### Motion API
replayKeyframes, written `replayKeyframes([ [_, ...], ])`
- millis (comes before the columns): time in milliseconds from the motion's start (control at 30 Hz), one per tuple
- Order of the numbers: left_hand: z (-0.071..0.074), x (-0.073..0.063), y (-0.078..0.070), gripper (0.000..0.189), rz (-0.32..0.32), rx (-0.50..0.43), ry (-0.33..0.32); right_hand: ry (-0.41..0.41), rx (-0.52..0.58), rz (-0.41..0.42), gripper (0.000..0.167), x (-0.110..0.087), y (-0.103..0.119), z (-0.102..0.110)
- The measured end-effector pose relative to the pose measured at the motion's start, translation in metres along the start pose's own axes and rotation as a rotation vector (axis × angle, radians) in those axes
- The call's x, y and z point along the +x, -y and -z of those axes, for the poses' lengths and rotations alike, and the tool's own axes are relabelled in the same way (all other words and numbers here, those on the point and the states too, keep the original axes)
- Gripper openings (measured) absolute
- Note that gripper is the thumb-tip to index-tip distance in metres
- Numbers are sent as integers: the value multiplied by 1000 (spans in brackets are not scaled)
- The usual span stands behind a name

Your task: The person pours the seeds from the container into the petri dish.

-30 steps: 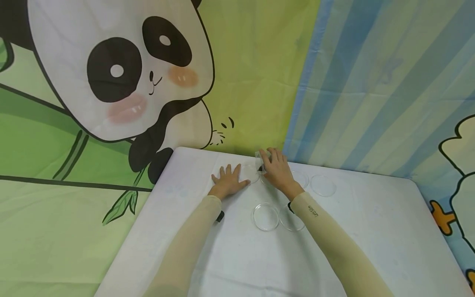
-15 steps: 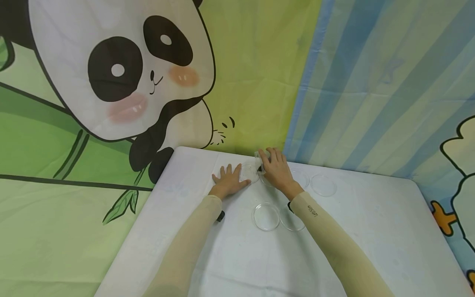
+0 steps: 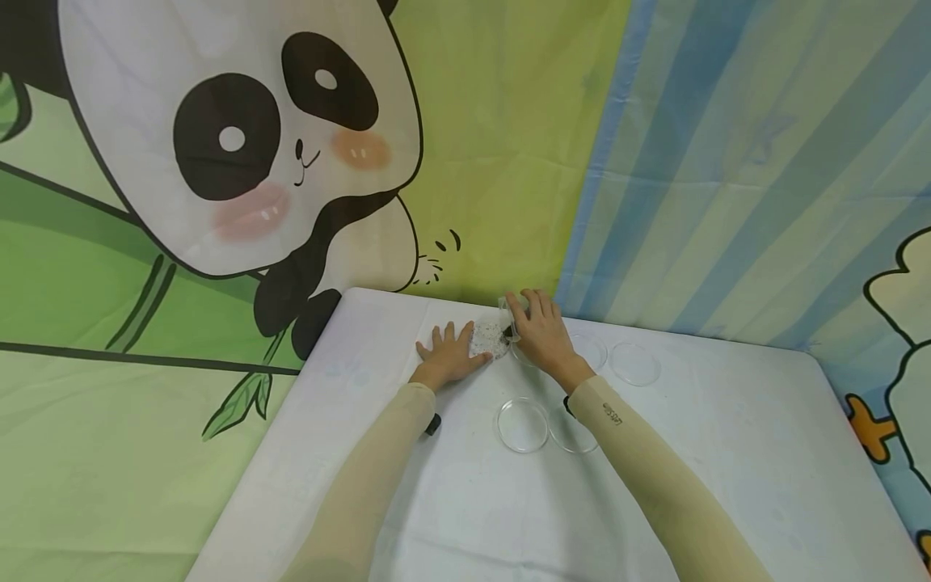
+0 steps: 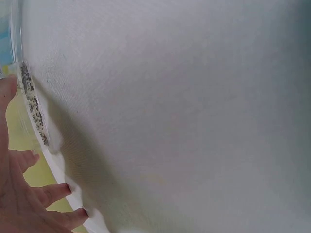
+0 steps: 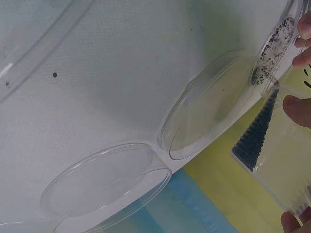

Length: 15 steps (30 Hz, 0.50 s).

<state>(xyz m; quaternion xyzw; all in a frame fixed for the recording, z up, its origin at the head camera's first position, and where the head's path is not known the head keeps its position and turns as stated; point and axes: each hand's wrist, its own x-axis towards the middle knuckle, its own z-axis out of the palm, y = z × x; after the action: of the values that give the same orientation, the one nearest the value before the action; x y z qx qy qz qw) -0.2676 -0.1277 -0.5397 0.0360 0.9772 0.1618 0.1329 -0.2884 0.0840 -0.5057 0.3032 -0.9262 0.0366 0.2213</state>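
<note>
My right hand (image 3: 545,333) grips a clear plastic container (image 5: 284,162), tilted over a petri dish (image 5: 268,44) at the back of the table. Small dark granules (image 5: 256,136) lie heaped in the container's lower corner. More granules, dark and scattered, cover the bottom of that dish. My left hand (image 3: 449,354) rests on the table with its fingers spread, thumb and index finger on either side of the dish's left edge. In the left wrist view, the thumb and straight fingers (image 4: 53,193) show beside the granules in the dish.
Several clear round dishes stand on the white table (image 3: 735,453). One dish (image 3: 522,450) is in front, with another (image 3: 575,450) beside it, partly behind my right sleeve. A further dish (image 3: 635,385) is at the back right. A printed panda cloth (image 3: 494,145) hangs behind the table.
Granules have spread through the dish between my hands; it looked bare a second ago and held a few half a second ago. Both hands have stayed almost in place.
</note>
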Motion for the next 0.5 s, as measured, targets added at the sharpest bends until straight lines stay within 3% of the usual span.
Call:
replayKeyframes([
  [500,0,0,1,87,0,-3,-1,-43,-13,17,85,1,3,1],
])
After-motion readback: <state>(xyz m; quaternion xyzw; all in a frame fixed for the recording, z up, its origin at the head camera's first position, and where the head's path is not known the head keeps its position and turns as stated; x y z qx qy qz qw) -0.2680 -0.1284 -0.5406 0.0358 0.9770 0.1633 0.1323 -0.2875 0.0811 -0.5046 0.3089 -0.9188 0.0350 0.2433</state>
